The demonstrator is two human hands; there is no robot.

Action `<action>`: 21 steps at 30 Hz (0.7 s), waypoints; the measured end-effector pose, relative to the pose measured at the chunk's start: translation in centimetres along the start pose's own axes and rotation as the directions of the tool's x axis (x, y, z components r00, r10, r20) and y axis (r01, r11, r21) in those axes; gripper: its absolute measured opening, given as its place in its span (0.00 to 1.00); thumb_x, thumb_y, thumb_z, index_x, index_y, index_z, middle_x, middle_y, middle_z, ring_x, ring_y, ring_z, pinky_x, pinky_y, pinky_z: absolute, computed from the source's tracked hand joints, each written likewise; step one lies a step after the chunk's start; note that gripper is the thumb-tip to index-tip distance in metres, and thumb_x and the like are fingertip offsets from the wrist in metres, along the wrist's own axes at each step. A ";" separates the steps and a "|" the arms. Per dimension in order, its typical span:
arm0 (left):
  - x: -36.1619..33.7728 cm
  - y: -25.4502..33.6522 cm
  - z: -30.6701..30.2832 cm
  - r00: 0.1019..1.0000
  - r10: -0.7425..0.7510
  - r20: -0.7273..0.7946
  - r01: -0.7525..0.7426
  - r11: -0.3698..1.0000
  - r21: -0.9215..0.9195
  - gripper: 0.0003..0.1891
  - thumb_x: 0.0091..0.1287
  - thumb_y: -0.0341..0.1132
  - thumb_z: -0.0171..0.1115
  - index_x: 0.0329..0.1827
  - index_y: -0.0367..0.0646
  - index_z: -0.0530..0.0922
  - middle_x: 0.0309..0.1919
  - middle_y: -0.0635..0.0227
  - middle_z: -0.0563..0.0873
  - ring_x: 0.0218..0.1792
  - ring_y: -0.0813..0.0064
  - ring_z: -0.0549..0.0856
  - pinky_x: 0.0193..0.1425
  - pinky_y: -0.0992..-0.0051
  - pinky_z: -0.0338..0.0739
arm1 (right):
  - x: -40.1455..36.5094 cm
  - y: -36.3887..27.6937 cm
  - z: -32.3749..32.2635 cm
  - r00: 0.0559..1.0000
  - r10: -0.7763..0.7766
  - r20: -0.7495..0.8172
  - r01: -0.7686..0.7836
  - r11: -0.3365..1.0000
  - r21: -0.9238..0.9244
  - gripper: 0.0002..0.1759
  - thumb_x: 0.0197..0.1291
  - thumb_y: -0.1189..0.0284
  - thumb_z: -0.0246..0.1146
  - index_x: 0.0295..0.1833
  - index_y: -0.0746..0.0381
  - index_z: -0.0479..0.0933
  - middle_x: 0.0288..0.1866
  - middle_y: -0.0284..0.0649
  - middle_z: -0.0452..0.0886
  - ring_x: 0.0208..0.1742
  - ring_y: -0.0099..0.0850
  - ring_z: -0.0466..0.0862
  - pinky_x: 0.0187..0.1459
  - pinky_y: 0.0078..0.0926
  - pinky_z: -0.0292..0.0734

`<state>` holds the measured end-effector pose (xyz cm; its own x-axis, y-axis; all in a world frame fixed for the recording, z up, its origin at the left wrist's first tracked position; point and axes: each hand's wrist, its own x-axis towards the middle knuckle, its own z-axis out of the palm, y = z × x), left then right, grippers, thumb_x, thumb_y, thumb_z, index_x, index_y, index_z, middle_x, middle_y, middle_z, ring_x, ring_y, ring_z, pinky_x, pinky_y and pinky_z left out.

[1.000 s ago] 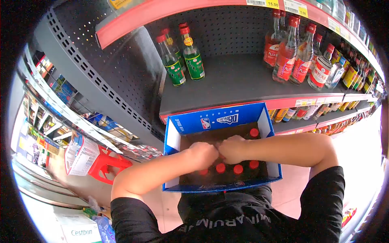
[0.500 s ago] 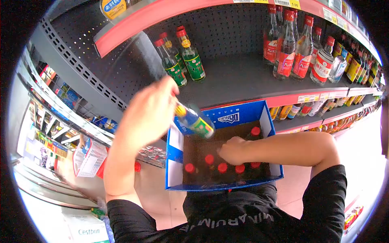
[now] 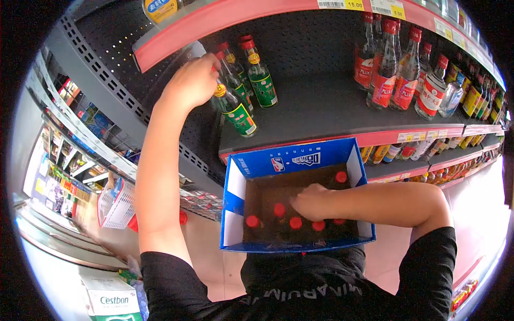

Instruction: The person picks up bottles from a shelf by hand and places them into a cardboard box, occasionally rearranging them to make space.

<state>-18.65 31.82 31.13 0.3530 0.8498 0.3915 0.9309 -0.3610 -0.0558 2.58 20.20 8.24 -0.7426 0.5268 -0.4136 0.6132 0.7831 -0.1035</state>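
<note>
in the head view, the left hand (image 3: 194,81) pinches a green-labelled bottle (image 3: 240,120) by its neck, at the dark shelf's (image 3: 316,107) front left corner; its long axis slants in view, cap upper left, base lower right. the right hand (image 3: 311,201) reaches inside a blue box (image 3: 251,165) holding red-capped bottles (image 3: 295,223); its grip i cannot tell. a perforated panel (image 3: 310,60) backs the shelf, above pale floor (image 3: 210,235).

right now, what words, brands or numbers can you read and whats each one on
"15.00": yellow price tag, top shelf rail
"5.00": second price tag to its right
"C'estbon": carton, lower left
"九江": red-labelled bottles
Not surely readable: lettering on the blue box and black shirt, distorted; green-labelled bottles and lower tags, too small
</note>
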 end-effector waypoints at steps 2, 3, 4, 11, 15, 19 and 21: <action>0.9 -0.8 1.2 1.000 -0.024 0.011 0.023 1.000 0.010 0.13 0.67 0.35 0.52 0.48 0.38 0.76 0.47 0.47 0.82 0.51 0.48 0.80 0.55 0.57 0.73 | 0.0 0.0 0.0 1.000 0.004 0.014 -0.004 1.000 -0.001 0.13 0.45 0.74 0.65 0.40 0.65 0.84 0.42 0.49 0.86 0.42 0.43 0.87 0.40 0.45 0.83; 1.3 -0.9 1.6 0.999 -0.043 0.021 0.042 0.999 0.029 0.13 0.67 0.36 0.51 0.48 0.38 0.76 0.47 0.47 0.82 0.51 0.48 0.80 0.55 0.57 0.73 | 0.1 0.1 0.0 1.000 0.003 0.014 -0.003 1.000 0.000 0.13 0.46 0.74 0.64 0.40 0.65 0.84 0.42 0.49 0.86 0.43 0.43 0.87 0.40 0.45 0.83; 1.7 -1.0 1.9 0.997 -0.063 0.032 0.062 0.997 0.047 0.13 0.67 0.36 0.51 0.48 0.38 0.75 0.47 0.47 0.82 0.52 0.48 0.80 0.55 0.57 0.73 | 0.1 0.1 0.0 1.000 0.002 0.015 -0.002 1.000 0.000 0.13 0.46 0.74 0.64 0.40 0.65 0.84 0.42 0.49 0.86 0.43 0.44 0.87 0.40 0.45 0.83; 2.9 -0.9 4.6 0.991 -0.073 -0.112 0.083 0.993 0.084 0.15 0.69 0.39 0.47 0.53 0.41 0.72 0.48 0.45 0.81 0.51 0.45 0.80 0.55 0.53 0.74 | -0.2 0.1 -0.6 0.996 -0.050 0.075 0.056 0.995 -0.077 0.19 0.55 0.72 0.58 0.53 0.68 0.74 0.36 0.50 0.85 0.39 0.46 0.86 0.35 0.43 0.81; 2.9 -1.2 5.7 0.983 -0.055 -0.174 0.063 0.997 0.042 0.16 0.70 0.41 0.45 0.53 0.43 0.72 0.47 0.41 0.80 0.49 0.41 0.81 0.53 0.50 0.75 | -0.3 0.0 -1.0 0.995 -0.055 0.080 0.059 0.997 -0.051 0.20 0.55 0.72 0.58 0.55 0.66 0.73 0.37 0.50 0.85 0.41 0.45 0.86 0.38 0.44 0.81; 1.5 -0.3 5.5 0.940 0.000 -0.340 0.051 0.989 0.141 0.18 0.67 0.41 0.53 0.56 0.43 0.72 0.50 0.50 0.79 0.54 0.47 0.78 0.56 0.54 0.74 | -0.8 -0.1 -1.4 0.995 -0.047 0.085 0.051 0.998 -0.039 0.20 0.55 0.73 0.58 0.55 0.66 0.72 0.38 0.50 0.85 0.42 0.45 0.86 0.39 0.43 0.81; -0.3 1.2 5.2 0.875 0.148 -0.461 -0.067 0.980 0.187 0.18 0.64 0.39 0.58 0.55 0.43 0.73 0.49 0.55 0.78 0.53 0.50 0.77 0.55 0.57 0.74 | -0.1 0.2 -0.8 0.995 -0.046 0.085 0.050 0.998 -0.043 0.20 0.55 0.73 0.58 0.55 0.66 0.72 0.38 0.50 0.85 0.42 0.45 0.86 0.39 0.43 0.80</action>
<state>-17.13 33.16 26.14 0.4034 0.5132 0.7576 0.9061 -0.3390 -0.2529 2.62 20.57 9.00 -0.7445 0.4600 -0.4838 0.5631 0.8220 -0.0850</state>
